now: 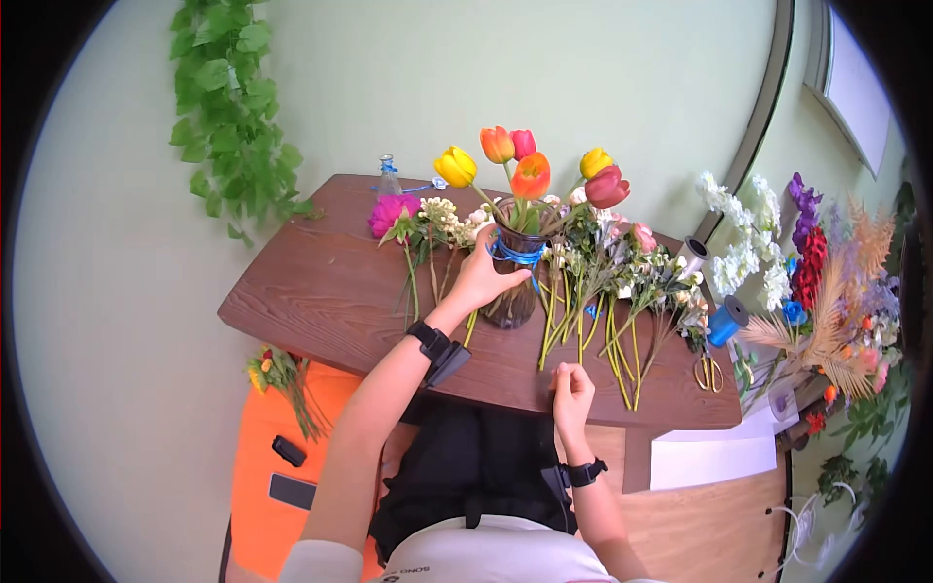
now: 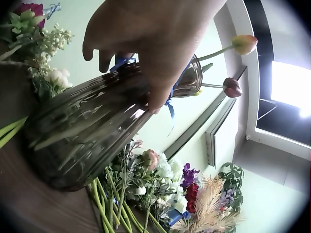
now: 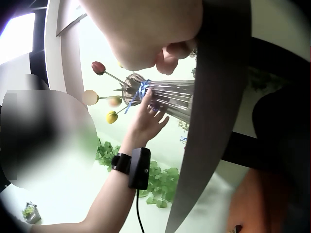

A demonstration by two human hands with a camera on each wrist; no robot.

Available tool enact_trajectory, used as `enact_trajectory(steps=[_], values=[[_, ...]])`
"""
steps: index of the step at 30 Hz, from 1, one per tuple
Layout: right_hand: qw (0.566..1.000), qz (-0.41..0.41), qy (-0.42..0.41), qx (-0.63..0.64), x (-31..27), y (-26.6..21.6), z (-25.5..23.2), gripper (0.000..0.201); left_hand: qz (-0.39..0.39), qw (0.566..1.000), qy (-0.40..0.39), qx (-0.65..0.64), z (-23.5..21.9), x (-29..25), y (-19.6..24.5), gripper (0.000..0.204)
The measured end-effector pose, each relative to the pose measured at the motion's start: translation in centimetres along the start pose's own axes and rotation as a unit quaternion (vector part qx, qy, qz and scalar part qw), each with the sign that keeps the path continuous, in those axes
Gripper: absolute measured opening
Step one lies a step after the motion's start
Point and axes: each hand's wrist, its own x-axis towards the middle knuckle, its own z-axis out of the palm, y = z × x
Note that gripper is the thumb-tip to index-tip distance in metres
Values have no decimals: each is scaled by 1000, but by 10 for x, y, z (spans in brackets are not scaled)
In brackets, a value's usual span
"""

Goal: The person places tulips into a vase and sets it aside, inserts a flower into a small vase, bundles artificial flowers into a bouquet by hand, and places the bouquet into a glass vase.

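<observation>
On the table a tinted glass vase [image 1: 512, 303] stands upright, tied at its neck with blue ribbon [image 1: 518, 255]. Orange, yellow and red tulips [image 1: 531, 177] rise from its mouth, and their stems show through the glass. My left hand [image 1: 483, 275] grips the vase by its neck, thumb on the near side at the ribbon. From the left wrist view, the same hand [image 2: 146, 39] spans the ridged vase [image 2: 82, 131]. By the table's front edge, my right hand [image 1: 573, 391] has loosely curled fingers, and nothing shows in it.
Cut flower stems [image 1: 622, 340] lie right of the vase, beside gold-handled scissors [image 1: 708, 371] and a blue ribbon spool [image 1: 727, 321]. On the left are a magenta flower [image 1: 393, 216] and a small glass bottle [image 1: 389, 177]. An orange chair [image 1: 258, 457] holds a phone [image 1: 292, 491].
</observation>
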Motion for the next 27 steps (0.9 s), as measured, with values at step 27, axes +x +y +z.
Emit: enact_trajectory(steps=[27], values=[[982, -70, 82, -155, -6, -20, 11, 24, -5, 988, 101, 119, 13, -1, 20, 113]])
